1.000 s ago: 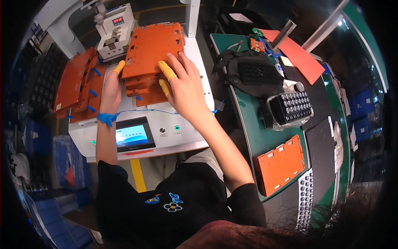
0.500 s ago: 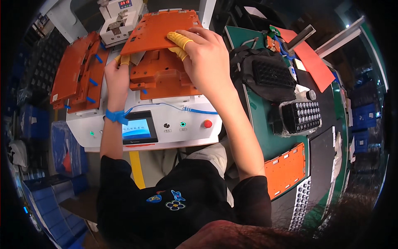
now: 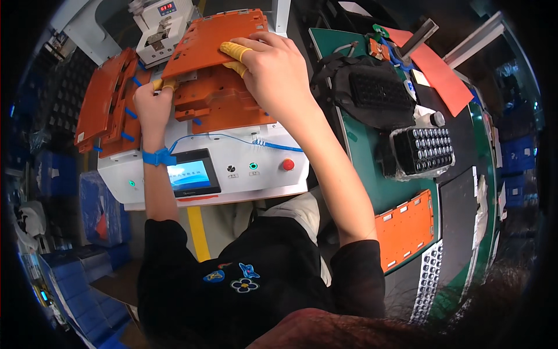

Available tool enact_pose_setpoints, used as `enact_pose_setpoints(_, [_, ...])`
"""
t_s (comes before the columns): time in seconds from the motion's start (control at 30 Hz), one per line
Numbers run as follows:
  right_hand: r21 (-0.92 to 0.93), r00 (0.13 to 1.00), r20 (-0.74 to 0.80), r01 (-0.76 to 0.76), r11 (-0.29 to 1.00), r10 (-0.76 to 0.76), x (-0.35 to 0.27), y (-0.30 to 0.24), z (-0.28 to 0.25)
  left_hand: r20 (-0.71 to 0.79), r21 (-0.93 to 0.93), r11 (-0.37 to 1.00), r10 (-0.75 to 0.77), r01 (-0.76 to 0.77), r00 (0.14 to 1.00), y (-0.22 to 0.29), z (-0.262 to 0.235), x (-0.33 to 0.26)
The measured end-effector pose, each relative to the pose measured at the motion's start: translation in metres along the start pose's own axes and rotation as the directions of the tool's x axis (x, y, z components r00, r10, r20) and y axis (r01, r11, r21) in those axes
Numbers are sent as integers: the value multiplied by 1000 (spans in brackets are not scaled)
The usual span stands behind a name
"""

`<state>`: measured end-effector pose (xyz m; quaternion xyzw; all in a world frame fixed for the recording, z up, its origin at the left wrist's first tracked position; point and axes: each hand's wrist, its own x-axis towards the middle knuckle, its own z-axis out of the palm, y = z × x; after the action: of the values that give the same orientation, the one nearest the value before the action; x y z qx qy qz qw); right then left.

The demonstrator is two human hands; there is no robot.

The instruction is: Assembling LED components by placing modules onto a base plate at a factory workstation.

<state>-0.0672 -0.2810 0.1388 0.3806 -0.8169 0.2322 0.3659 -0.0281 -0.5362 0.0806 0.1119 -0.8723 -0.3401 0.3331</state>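
Observation:
My right hand [image 3: 276,72] grips the near right edge of an orange plate [image 3: 203,41], with yellow-covered fingers on top and the thumb below. The plate is raised and tilted above an orange stepped fixture [image 3: 224,119] on the white machine. My left hand [image 3: 152,107], also with yellow finger covers, is closed at the plate's near left corner; what its fingertips pinch, if anything, is hidden. On my left wrist is a blue strap [image 3: 158,157] with a coiled blue cord [image 3: 273,145] leading right.
The white machine's front carries a touchscreen [image 3: 192,174] and a red stop button [image 3: 288,164]. Another orange fixture [image 3: 102,104] with blue pegs stands left. On the green bench at right are a black bag [image 3: 363,96], a tray of cylindrical parts [image 3: 427,151] and an orange board [image 3: 407,230].
My left hand has shifted slightly left, away from the plate's underside. The whole view has shifted a little; my right hand keeps hold of the raised plate.

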Motion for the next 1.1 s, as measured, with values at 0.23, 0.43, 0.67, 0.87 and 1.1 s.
enact_pose_setpoints(0.23, [-27,999,-39,-9,1000,8,8,5,-2,81,-243,969,58,-37,995,-10,4,7])
enact_pose_setpoints(0.43, [-74,1000,-9,8,997,-8,10,6,-3,247,-554,800,-106,230,963,-1,8,4])
enact_pose_setpoints(0.67, [-84,999,-33,22,996,-25,9,6,-3,359,-434,876,-44,209,932,-15,4,11])
enact_pose_setpoints(0.87, [-119,999,7,32,992,-31,9,8,-6,112,-246,966,108,-78,988,1,14,-1])
enact_pose_setpoints(1.1, [143,991,125,-63,988,45,-6,4,-5,106,-661,729,-141,176,984,-17,-3,-5])
